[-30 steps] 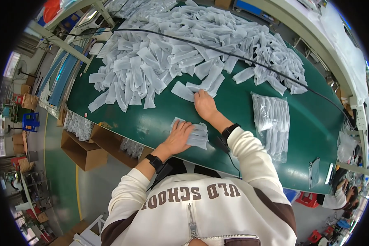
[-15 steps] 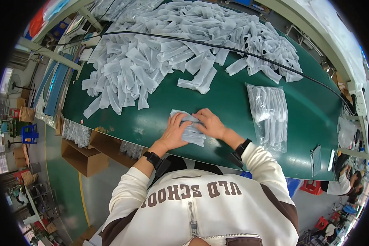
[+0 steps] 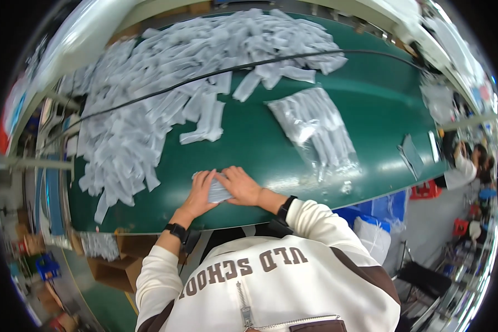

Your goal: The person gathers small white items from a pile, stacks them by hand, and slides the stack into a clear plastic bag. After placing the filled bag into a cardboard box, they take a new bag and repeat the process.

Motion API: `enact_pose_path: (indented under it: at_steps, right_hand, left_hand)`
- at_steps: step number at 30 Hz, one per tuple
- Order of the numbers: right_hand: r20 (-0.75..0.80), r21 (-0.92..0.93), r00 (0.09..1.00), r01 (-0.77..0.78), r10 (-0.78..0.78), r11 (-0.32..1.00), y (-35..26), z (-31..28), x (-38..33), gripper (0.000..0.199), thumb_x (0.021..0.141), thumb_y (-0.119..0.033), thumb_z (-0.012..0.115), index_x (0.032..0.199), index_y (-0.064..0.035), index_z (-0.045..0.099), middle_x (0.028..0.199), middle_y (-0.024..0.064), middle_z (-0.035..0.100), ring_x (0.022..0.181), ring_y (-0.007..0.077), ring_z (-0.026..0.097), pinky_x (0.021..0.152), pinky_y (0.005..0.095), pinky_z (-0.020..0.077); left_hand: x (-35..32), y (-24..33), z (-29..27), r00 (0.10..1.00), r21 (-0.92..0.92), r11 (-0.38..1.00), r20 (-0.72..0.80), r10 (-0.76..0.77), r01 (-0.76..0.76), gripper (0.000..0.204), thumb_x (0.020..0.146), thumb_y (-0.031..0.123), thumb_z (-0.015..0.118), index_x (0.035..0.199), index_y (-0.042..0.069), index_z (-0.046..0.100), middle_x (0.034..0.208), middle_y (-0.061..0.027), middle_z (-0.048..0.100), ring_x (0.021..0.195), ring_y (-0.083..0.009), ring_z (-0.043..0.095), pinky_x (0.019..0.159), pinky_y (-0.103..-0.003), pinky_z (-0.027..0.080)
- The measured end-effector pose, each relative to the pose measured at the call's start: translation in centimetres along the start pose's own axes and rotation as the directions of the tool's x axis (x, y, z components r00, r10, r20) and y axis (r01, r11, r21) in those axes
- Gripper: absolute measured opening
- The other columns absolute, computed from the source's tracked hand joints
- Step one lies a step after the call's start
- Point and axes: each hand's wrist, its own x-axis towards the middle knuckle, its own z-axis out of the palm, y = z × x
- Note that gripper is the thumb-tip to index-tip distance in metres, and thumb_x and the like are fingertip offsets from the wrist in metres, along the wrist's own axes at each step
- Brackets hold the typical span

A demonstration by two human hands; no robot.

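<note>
Near the front edge of the green table (image 3: pixel 249 149), a small stack of pale, frosted plastic packets (image 3: pixel 219 193) lies between my hands. My left hand (image 3: pixel 198 195) holds it from the left side, fingers pointing away from me. From the right, my right hand (image 3: pixel 241 187) grips it, its fingertips close to the left ones. Both hands cover much of the stack. Beyond them is a large heap of similar loose packets (image 3: pixel 166 83). To the right lies a clear plastic bag (image 3: pixel 315 130) filled with rows of such packets.
A black cable (image 3: pixel 205 76) crosses above the heap. A dark flat pouch (image 3: pixel 410 156) lies at the table's right end. Cardboard boxes (image 3: pixel 113 271) stand below the left front edge, blue bins (image 3: pixel 379 213) below the right. Another person (image 3: pixel 463 166) sits farther right.
My view has turned, so the table appears shifted leftward and down. My hands have drawn closer together around the stack, which looks more compact and covered than before.
</note>
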Motion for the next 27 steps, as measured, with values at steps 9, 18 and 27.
enact_pose_path:
  at_steps: [9,18,27]
  right_hand:
    - [-0.089,0.342,0.900,-0.376,0.427,0.862,-0.8,-3.5,-13.8,0.082,0.068,-0.023,0.082,0.138,-0.0012,0.046,0.118,0.0233,0.050,0.110,0.0406,0.051,0.095,0.0451,0.0442]
    - [-0.072,0.984,0.223,-0.145,0.972,0.106,-4.8,-9.1,-32.1,0.070,0.079,-0.032,0.076,0.136,-0.0011,0.050,0.114,0.0055,0.062,0.102,0.0171,0.057,0.086,0.0306,0.0477]
    - [-0.075,0.994,0.379,-0.042,0.922,0.098,1.8,-8.4,-28.8,0.066,0.084,-0.039,0.071,0.134,-0.0011,0.051,0.114,0.0072,0.062,0.097,0.0161,0.060,0.078,0.0292,0.0474]
  left_hand:
    - [7.7,8.3,3.2,0.924,-0.308,0.926,0.239,0.299,-0.220,0.087,0.072,0.020,0.079,0.145,0.002,0.035,0.140,-0.0190,0.036,0.129,-0.0399,0.037,0.108,-0.047,0.035]
    - [18.6,21.5,8.7,0.922,-0.063,0.929,-0.168,0.349,-0.364,0.042,0.080,0.024,0.074,0.114,0.004,0.058,0.107,-0.0134,0.052,0.105,-0.0323,0.049,0.090,-0.044,0.043]
    - [20.9,19.7,12.9,0.955,-0.349,0.891,-0.159,0.251,-0.292,0.015,0.087,0.011,0.067,0.086,0.002,0.055,0.078,-0.0087,0.055,0.068,-0.0246,0.056,0.066,-0.036,0.046]
